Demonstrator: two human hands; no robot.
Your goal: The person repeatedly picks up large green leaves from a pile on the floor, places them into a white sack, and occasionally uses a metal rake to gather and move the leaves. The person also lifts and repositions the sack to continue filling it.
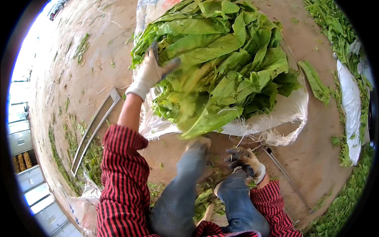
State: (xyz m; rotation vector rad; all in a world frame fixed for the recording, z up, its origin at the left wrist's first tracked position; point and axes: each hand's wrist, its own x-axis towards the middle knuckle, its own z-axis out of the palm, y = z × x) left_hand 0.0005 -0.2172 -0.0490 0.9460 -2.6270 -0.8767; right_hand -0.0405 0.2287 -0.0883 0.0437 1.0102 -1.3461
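A big heap of broad green leaves, apparently tobacco [237, 56], lies on a white woven plastic sack [284, 114] spread before me. My left hand [151, 69], in a white glove with dark fingertips, is at the heap's left side, its thumb and fingers apart. Motion blurs a yellow-green leaf or leaves [189, 103] at the heap's near side. My right hand [247, 163], gloved the same way, hovers by my right knee with bent fingers. A thin pale strand runs near it from the sack's frayed edge; whether the fingers hold it is unclear.
A long metal frame with thin teeth [94, 130] lies at left on the dirt floor, among leaf scraps. A metal bar [287, 174] is at right. More leaves [349, 204] and a white plastic bundle [349, 109] line the right side. Grey metal units [32, 180] stand far left.
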